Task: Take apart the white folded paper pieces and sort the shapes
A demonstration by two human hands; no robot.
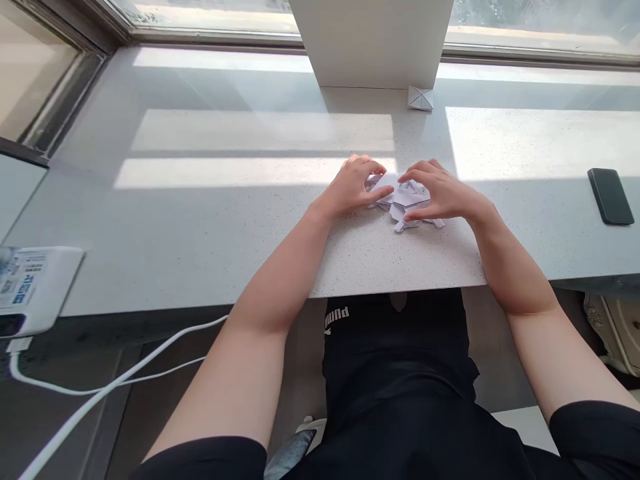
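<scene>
**Two hands curve around loose paper**

The crumpled paper pieces (411, 195) lie near the white counter's (240, 240) near edge, between left hand (356, 183) and right hand (439, 192); thumbs and fingers stand apart, though whether either pinches paper I cannot tell; the step seems to be gathering; the next move likely calls for closing both hands evenly, inward.

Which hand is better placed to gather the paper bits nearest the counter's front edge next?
Probably the right hand: its thumb lies right by those paper bits. The left hand sits farther off, to the left.
</scene>
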